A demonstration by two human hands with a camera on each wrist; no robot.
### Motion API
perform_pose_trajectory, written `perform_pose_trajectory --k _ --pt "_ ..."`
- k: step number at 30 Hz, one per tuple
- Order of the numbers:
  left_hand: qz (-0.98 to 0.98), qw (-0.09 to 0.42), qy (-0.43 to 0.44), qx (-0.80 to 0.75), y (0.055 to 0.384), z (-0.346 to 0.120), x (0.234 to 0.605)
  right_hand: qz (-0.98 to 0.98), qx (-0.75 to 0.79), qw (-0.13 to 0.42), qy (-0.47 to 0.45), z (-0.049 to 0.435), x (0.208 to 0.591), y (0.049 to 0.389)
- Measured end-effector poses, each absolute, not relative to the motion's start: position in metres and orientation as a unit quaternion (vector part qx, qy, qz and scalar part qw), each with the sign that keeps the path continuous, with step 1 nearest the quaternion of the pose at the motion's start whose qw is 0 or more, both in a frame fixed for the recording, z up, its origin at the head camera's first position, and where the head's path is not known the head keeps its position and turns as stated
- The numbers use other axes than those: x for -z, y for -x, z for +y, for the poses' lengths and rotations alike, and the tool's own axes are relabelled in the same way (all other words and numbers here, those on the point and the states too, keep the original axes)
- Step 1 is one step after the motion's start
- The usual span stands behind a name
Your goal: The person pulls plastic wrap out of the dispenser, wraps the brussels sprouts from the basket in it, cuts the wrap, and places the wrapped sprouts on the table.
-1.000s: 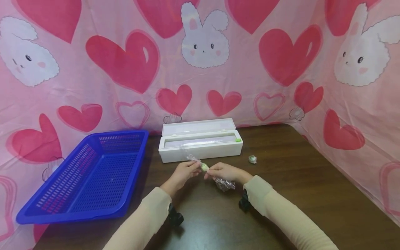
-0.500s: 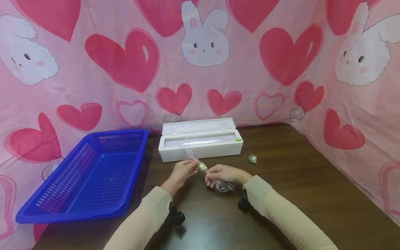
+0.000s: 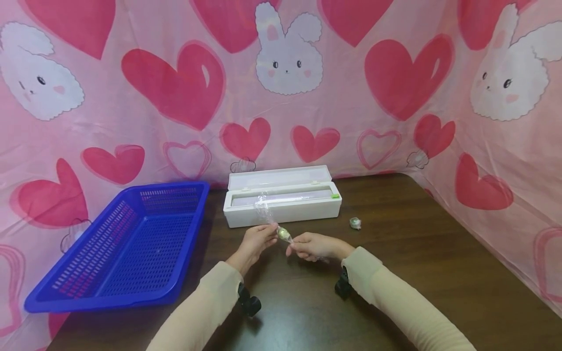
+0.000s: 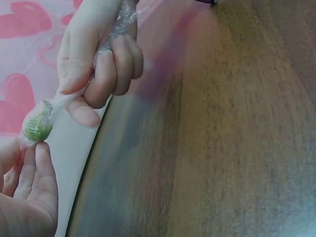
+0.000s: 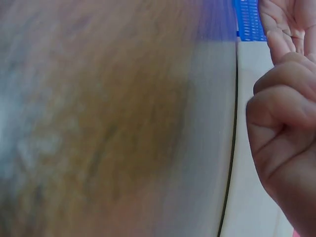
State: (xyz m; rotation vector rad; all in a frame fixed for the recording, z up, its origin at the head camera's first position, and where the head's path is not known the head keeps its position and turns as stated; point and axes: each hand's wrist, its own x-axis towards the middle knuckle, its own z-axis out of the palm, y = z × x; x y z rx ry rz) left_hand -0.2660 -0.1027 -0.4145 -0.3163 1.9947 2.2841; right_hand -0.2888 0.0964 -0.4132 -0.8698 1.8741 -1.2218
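Note:
A small round green item [image 3: 284, 234], wrapped in clear cling film, is held between the two hands above the table. My left hand [image 3: 258, 240] pinches the film at the item's far end, and a loose film tail [image 3: 263, 207] rises from there in front of the white box. My right hand [image 3: 312, 246] grips the twisted film on the item's near side with curled fingers. In the left wrist view, crinkled film [image 4: 121, 24] runs through the right hand and out behind it. The right wrist view shows both hands, but the green item is hidden there.
Behind the hands stands a white cling film dispenser box [image 3: 281, 214], lid raised, with a green slider [image 3: 335, 196]. Another small wrapped green item [image 3: 355, 223] lies on the brown table [image 3: 417, 253] to its right. A blue plastic basket [image 3: 175, 292] occupies the left side.
The left hand has shifted slightly left and the film tail beyond it stands higher. The film bunch that hung below the right hand is now mostly hidden by that hand.

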Motion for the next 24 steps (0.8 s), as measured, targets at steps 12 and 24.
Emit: perform_pose_trajectory --k 12,24 --pt "0.609 0.019 0.121 -0.784 0.27 -0.111 0.411 0.68 0.514 0.392 0.347 0.106 0.416 0.292" --pt "0.589 0.005 0.131 -0.797 0.271 -0.116 0.411 0.676 0.494 0.42 0.35 0.112 0.419 0.29"
